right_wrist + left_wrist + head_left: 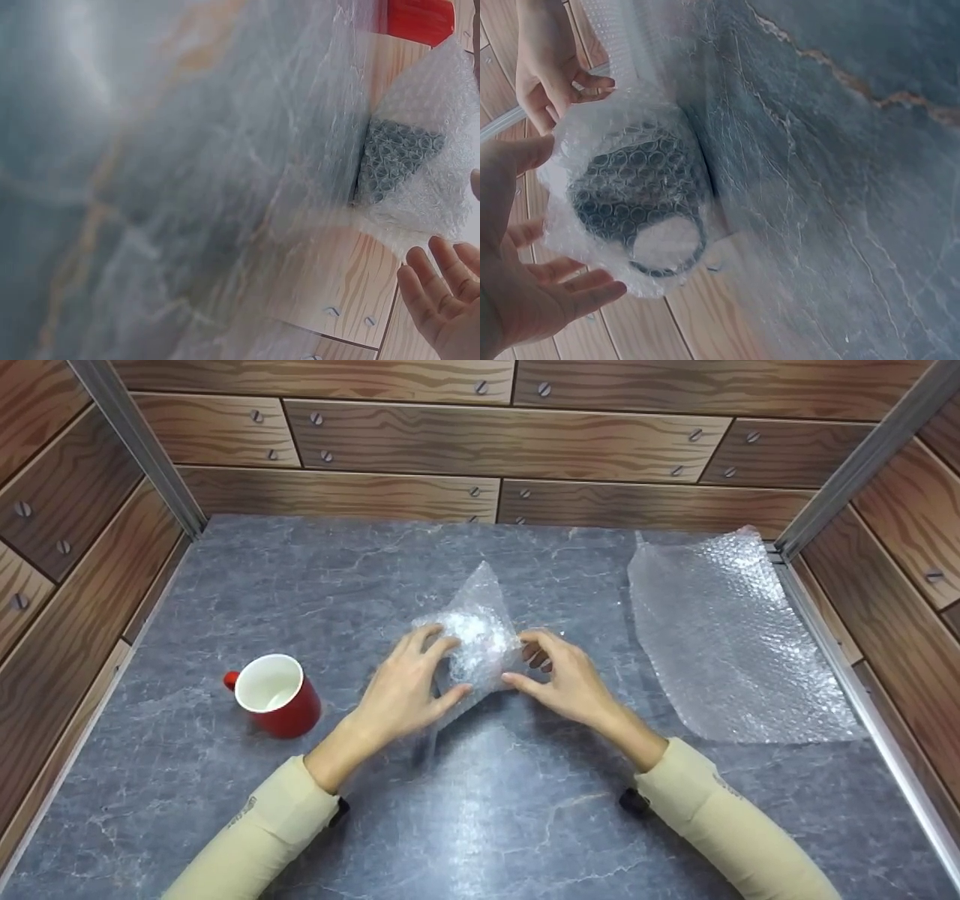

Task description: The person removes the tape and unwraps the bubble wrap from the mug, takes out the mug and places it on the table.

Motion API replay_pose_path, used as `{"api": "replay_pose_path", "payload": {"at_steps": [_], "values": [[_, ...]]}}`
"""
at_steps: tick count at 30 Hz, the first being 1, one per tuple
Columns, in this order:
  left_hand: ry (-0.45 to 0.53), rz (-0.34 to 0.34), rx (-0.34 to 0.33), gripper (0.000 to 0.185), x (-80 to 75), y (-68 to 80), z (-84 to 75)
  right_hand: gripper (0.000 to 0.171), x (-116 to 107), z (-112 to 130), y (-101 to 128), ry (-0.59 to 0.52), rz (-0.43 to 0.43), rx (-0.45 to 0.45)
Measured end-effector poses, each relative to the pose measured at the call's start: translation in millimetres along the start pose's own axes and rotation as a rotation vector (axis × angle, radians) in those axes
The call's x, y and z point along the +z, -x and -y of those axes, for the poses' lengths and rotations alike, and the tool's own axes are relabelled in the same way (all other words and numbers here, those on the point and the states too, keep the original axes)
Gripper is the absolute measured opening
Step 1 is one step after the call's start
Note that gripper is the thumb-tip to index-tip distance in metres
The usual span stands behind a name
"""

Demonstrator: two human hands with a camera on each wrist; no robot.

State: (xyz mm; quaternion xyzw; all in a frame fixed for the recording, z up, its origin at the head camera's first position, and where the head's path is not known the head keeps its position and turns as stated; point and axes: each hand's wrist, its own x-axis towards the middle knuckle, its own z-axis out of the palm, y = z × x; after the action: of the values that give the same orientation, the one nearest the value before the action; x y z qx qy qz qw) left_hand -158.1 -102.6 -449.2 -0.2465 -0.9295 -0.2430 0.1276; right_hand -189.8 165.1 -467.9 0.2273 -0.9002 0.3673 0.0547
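Bubble wrap (476,634) stands bunched around an object in the middle of the table, a loose corner pointing to the back. Through the bubbles in the left wrist view shows a dark mug (630,176) with a loop-shaped handle. At the bundle's left side my left hand (405,682) spreads its fingers, thumb toward the front, touching or very near the plastic. My right hand (566,679) is at the right side, fingers loosely bent, thumb and index by the wrap's edge. The right wrist view shows its fingers (442,281) apart, beside the wrap.
A red mug (289,709), white inside, stands upright to the left with its handle to the left. Another flat sheet of bubble wrap (739,637) lies along the right edge of the grey table (300,577). Wood-patterned walls (495,439) and metal posts enclose the table.
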Motion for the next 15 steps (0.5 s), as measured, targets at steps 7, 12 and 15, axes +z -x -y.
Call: {"api": "replay_pose_path", "payload": {"at_steps": [7, 12, 15], "values": [[0.021, 0.04, -0.003, 0.059, 0.1, -3.7, 0.4, 0.06, -2, 1, 7, -0.026, -0.003, 0.028], [0.016, 0.051, 0.023, 0.057, 0.7, -5.7, 0.7, 0.059, -3, 2, 12, -0.026, -0.016, 0.037], [0.011, 0.06, 0.044, 0.057, 1.8, -6.9, 0.8, 0.058, -5, 3, 16, -0.036, -0.013, 0.045]]}}
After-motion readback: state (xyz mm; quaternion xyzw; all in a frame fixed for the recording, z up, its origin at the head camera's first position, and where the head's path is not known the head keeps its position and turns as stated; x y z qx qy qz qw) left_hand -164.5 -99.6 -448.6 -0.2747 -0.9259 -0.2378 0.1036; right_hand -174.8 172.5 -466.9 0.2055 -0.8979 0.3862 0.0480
